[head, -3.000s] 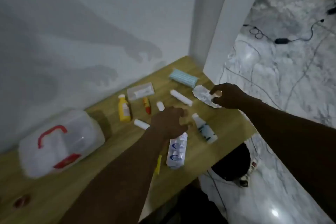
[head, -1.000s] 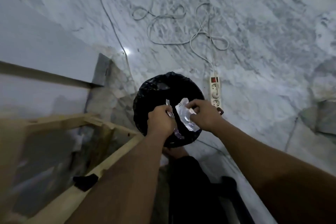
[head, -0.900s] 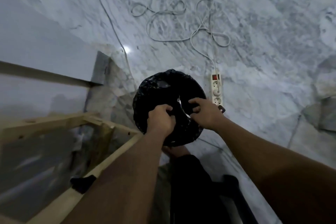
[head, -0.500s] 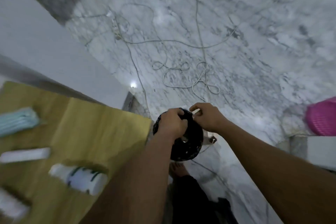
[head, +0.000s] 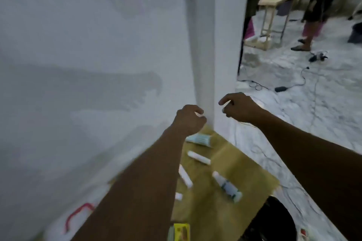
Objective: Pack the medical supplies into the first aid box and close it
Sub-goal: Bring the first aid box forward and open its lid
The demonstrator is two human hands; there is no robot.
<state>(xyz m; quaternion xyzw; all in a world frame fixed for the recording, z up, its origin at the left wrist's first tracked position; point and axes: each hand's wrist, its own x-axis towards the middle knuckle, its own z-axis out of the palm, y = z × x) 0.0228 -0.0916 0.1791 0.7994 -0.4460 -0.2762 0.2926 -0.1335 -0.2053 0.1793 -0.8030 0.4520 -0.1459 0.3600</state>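
Little is judged packed: tubes [head: 198,157] and a bottle [head: 227,186] lie on the table [head: 242,170] at lower centre, the first aid box [head: 64,221] sits lower left, while both left hand [head: 189,120] and right hand [head: 240,106] are held loosely curled, grasping nothing.

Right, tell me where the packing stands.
Nothing looks packed: the pale blue pack, two white tubes and the white squeeze bottle all lie on the wooden table. The left hand and right hand hover above, curled, holding nothing visible. The translucent first aid box with red handle sits blurred at lower left; everything remains to load, then close.
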